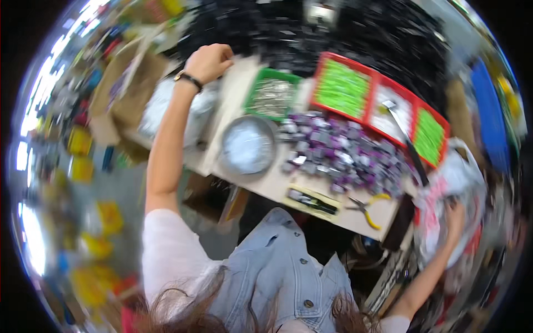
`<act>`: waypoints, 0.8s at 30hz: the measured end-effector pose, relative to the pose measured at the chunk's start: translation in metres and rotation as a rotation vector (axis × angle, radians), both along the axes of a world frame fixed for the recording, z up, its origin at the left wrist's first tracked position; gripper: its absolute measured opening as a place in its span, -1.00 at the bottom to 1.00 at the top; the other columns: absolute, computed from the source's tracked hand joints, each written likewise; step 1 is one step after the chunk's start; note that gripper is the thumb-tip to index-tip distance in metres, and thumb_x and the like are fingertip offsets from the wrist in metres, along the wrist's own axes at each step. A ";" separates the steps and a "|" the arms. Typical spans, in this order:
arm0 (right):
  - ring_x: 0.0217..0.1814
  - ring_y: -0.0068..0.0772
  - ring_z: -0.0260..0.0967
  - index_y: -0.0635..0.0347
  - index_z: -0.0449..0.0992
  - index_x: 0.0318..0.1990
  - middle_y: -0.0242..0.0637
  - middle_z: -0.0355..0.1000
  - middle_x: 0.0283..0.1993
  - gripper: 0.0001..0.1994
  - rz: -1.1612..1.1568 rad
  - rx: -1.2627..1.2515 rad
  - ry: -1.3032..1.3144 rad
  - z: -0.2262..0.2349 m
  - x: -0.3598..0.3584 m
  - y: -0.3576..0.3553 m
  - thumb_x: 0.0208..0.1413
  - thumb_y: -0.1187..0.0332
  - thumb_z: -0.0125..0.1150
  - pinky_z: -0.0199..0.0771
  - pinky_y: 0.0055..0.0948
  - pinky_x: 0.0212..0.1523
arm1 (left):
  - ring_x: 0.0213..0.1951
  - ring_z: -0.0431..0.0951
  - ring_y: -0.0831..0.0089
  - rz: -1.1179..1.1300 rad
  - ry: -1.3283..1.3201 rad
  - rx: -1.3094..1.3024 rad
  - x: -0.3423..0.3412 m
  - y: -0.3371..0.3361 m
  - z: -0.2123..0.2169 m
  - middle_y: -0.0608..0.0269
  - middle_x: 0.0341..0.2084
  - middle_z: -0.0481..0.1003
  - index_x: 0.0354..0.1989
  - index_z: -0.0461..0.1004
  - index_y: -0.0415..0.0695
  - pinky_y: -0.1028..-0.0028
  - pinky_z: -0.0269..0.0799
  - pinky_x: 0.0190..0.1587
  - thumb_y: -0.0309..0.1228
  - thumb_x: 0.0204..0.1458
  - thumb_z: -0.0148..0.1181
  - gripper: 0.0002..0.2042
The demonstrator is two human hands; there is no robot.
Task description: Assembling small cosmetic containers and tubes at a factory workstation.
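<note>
My left hand [209, 62], with a dark-strapped watch on its wrist, is stretched far forward over the table's back left, at the edge of a heap of shiny black pieces [244, 33]. Its fingers are curled in, and what is in them, if anything, is hidden. Off the table's right end, my right hand [454, 216] is at a white plastic bag [438, 216] with pink marks. Those fingers are bent and slightly blurred; a small dark spot shows at their tips, too unclear to name.
On the table stand a green tray [247, 100] of small metal parts, a round metal bowl [226, 161] and red trays [369, 105] with green and white pieces. Grey-and-purple pieces [344, 150] lie heaped in front. Yellow-handled pliers [369, 211] rest near the edge. A cardboard box [119, 105] stands left.
</note>
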State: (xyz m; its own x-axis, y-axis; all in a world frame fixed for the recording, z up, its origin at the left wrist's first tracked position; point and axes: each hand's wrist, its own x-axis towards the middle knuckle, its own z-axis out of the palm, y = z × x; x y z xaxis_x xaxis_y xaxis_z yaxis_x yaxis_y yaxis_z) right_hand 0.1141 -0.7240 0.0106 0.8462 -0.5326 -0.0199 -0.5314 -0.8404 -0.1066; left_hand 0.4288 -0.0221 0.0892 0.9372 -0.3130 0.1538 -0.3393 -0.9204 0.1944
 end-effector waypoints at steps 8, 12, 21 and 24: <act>-0.23 -0.15 0.47 0.26 0.57 -0.20 -0.03 0.52 -0.25 -0.68 0.014 -0.041 -0.056 -0.029 0.021 -0.037 -0.14 0.32 0.17 0.40 -0.30 -0.15 | -0.39 0.58 0.19 0.044 0.001 -0.084 -0.060 0.107 -0.051 0.11 -0.49 0.57 -0.41 0.54 -0.18 0.30 0.47 -0.26 -0.37 -0.14 0.26 -0.84; -0.19 -0.23 0.51 0.23 0.58 -0.14 -0.07 0.54 -0.16 -0.67 -0.117 0.012 -0.016 -0.028 0.025 -0.061 -0.08 0.28 0.22 0.43 -0.32 -0.16 | -0.35 0.57 0.17 0.035 -0.015 -0.115 -0.043 0.098 -0.082 0.10 -0.49 0.56 -0.40 0.54 -0.18 0.29 0.47 -0.25 -0.37 -0.15 0.26 -0.83; -0.13 -0.57 0.39 0.15 0.55 0.01 -0.41 0.48 -0.04 -0.69 -0.146 0.427 -0.730 0.029 0.006 0.088 0.14 0.29 0.22 0.32 -0.61 -0.21 | -0.41 0.62 0.26 -0.014 0.023 -0.143 -0.021 0.117 -0.107 0.09 -0.49 0.60 -0.40 0.60 -0.18 0.38 0.51 -0.30 -0.42 -0.12 0.24 -0.87; -0.19 -0.67 0.34 0.13 0.54 0.03 -0.45 0.48 -0.06 -0.69 -0.084 0.565 -0.892 0.031 0.008 0.155 0.14 0.30 0.21 0.23 -0.67 -0.25 | -0.36 0.61 0.16 0.079 -0.031 -0.197 -0.018 0.118 -0.110 0.06 -0.47 0.59 -0.41 0.62 -0.14 0.32 0.51 -0.23 -0.40 -0.15 0.24 -0.86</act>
